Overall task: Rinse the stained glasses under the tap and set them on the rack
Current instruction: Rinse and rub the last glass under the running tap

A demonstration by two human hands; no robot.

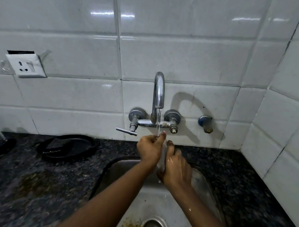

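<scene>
The fingers [162, 137] of the left hand [148, 150] curled over the top of the glass [162, 157], and the right hand [174, 167] wrapped its lower part, both forearms reaching over the sink [202, 185]. The glass sat under the tap [159, 90] stream, mostly hidden between the palms. It looked clear, perhaps wet; stains were too blurred to make out.

Your left hand [149, 150] and right hand [174, 171] both grip a clear glass [162, 158] under the running tap [159, 92], over the steel sink [157, 203] set in the dark speckled counter [32, 184].
</scene>
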